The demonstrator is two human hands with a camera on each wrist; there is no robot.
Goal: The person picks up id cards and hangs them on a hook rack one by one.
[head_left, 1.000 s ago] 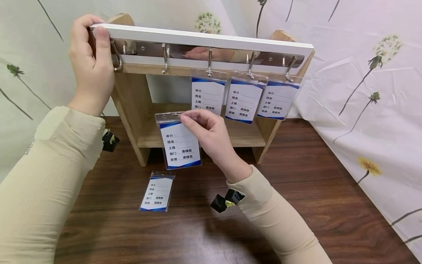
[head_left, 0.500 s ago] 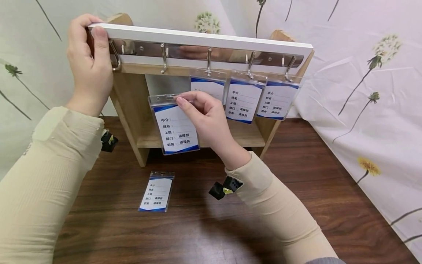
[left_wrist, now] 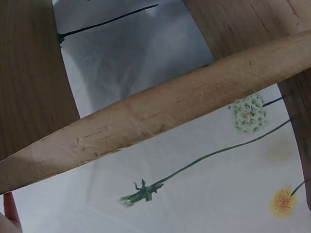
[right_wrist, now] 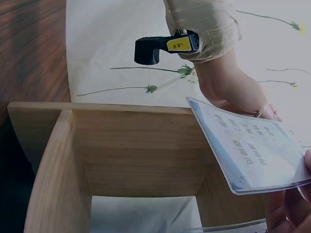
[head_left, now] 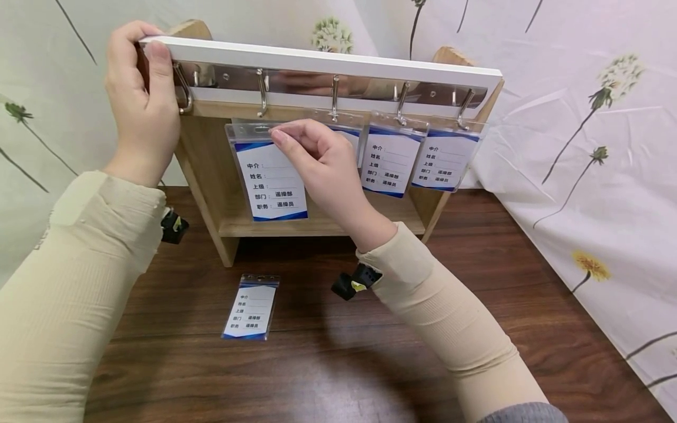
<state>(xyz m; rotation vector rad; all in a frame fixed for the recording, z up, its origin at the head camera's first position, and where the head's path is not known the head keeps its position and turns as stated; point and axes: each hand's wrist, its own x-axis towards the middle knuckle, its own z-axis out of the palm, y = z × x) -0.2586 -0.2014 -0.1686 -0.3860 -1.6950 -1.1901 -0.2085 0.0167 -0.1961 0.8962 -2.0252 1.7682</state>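
Note:
My right hand (head_left: 330, 167) pinches the top edge of a clear badge holder (head_left: 272, 185) with a printed blue-and-white card. The held badge hangs upright just under the second hook (head_left: 261, 94) from the left, its slot partly covered by my fingertips. My left hand (head_left: 140, 106) grips the left end of the white hook rail (head_left: 338, 57), thumb on the front. In the right wrist view, the held badge (right_wrist: 252, 150) tilts in front of the wooden stand. Another badge (head_left: 250, 311) lies on the table below.
Three badges hang from the right-hand hooks: one (head_left: 349, 135) partly behind my right hand, a middle one (head_left: 394, 161) and an outer one (head_left: 449, 158). The rail tops a wooden stand (head_left: 322, 226) on a dark wood table (head_left: 476, 294). Flower-printed cloth (head_left: 555, 129) hangs behind.
My right hand has raised the pinched badge and shifted it slightly left, from below the stand's shelf to just under the second hook. My left hand has stayed on the rail.

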